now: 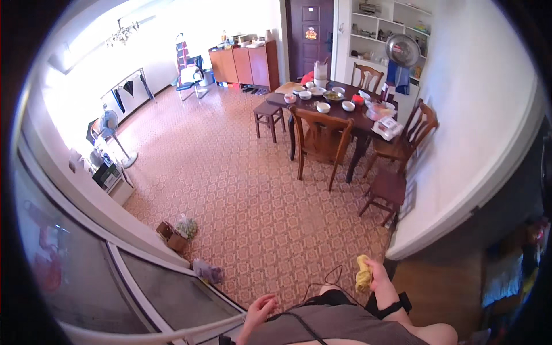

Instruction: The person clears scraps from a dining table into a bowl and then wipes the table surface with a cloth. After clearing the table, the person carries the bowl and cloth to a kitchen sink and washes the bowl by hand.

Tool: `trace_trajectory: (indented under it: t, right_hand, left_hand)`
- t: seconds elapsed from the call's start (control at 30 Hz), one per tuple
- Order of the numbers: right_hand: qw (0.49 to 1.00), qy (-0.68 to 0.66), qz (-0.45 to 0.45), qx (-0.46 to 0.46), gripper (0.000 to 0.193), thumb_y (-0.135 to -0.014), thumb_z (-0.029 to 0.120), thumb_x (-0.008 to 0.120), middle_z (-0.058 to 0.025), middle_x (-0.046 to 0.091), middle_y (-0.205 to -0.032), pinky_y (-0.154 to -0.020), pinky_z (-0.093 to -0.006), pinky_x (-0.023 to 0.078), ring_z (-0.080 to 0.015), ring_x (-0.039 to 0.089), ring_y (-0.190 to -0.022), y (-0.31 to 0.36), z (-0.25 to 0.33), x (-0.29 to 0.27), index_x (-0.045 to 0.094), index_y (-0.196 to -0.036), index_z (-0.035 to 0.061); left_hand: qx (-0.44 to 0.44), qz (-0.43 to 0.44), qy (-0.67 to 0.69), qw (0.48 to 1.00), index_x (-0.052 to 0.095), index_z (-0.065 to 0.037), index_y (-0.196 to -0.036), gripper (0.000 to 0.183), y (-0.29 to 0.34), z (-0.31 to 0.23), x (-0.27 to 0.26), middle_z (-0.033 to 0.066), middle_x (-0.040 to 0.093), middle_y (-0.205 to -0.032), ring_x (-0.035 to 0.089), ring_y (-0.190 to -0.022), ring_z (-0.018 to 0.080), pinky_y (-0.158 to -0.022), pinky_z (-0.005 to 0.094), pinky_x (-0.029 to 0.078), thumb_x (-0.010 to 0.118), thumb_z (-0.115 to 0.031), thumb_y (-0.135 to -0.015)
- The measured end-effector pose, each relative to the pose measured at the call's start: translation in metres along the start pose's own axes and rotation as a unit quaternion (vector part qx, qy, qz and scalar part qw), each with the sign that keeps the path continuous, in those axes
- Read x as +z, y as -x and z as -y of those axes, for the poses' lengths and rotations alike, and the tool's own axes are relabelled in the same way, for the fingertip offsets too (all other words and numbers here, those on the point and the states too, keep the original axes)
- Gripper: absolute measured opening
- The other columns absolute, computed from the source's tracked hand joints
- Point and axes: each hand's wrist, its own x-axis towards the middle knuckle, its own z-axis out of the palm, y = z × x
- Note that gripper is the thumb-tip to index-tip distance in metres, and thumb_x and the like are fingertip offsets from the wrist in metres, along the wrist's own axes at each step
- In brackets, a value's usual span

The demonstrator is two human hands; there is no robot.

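My right hand (pixel 376 276) is closed round a bunched yellow cloth (pixel 363 275), which hangs beside my body over the patterned floor. My left hand (pixel 260 310) is held low in front of me, near the sliding glass door's frame. Its fingers are loosely bent, with nothing visible in them. A thin dark cable (pixel 325 277) loops out in front of my waist, between the two hands.
Ahead stands a dark dining table (pixel 359 119) with bowls and dishes, a wooden chair (pixel 319 138) and stools round it. At the left wall are a purple bag (pixel 207 271), a brown box (pixel 172 236) and a standing fan (pixel 109 125). A doorway with wooden floor (pixel 440 287) opens right.
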Motion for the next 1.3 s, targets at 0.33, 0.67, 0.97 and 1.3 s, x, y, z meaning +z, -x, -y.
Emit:
trace_trajectory:
  t: [0.33, 0.67, 0.97, 1.3]
  right_hand:
    - [0.976, 0.045, 0.215, -0.015, 0.025, -0.086, 0.013, 0.054, -0.0064, 0.058, -0.096, -0.072, -0.0349, 0.051, -0.0199, 0.06, -0.087, -0.207, 0.151, 0.221, 0.052, -0.109, 0.0033]
    - [0.914, 0.083, 0.392, -0.059, 0.03, -0.087, 0.015, 0.054, -0.0026, 0.053, -0.088, -0.066, -0.0285, 0.05, -0.0123, 0.056, -0.076, -0.332, 0.312, 0.461, 0.046, -0.113, 0.005]
    - [0.932, -0.028, 0.35, -0.083, 0.036, -0.083, 0.015, 0.055, -0.0061, 0.056, -0.1, -0.081, -0.0322, 0.048, -0.0162, 0.058, -0.091, -0.458, 0.383, 0.623, 0.046, -0.116, 0.0031]
    - [0.946, -0.053, 0.19, -0.256, 0.042, -0.085, 0.018, 0.054, -0.0059, 0.056, -0.102, -0.079, -0.0309, 0.049, -0.0162, 0.058, -0.09, -0.531, 0.457, 0.647, 0.042, -0.122, 0.0032]
  left_hand:
    - [0.031, -0.086, -0.076, 0.993, 0.053, -0.003, -0.119, 0.033, -0.198, -0.159, 0.039, 0.0045, 0.062, -0.097, 0.057, -0.086, 0.0105, -0.078, 0.0241, 0.045, 0.056, -0.019, -0.089]
    - [0.099, -0.205, -0.07, 0.971, 0.054, 0.0, -0.115, 0.029, -0.349, -0.314, -0.061, 0.0088, 0.064, -0.097, 0.06, -0.086, 0.0131, -0.077, 0.0253, 0.047, 0.054, -0.016, -0.09]
    - [0.149, -0.18, -0.139, 0.962, 0.057, -0.001, -0.111, 0.031, -0.59, -0.513, -0.191, 0.0043, 0.063, -0.09, 0.057, -0.082, 0.0094, -0.074, 0.0234, 0.045, 0.058, -0.022, -0.087]
    - [0.106, 0.086, -0.221, 0.966, 0.055, -0.004, -0.115, 0.033, -0.894, -0.658, -0.137, 0.0059, 0.062, -0.095, 0.057, -0.088, 0.0115, -0.075, 0.0253, 0.046, 0.056, -0.025, -0.089]
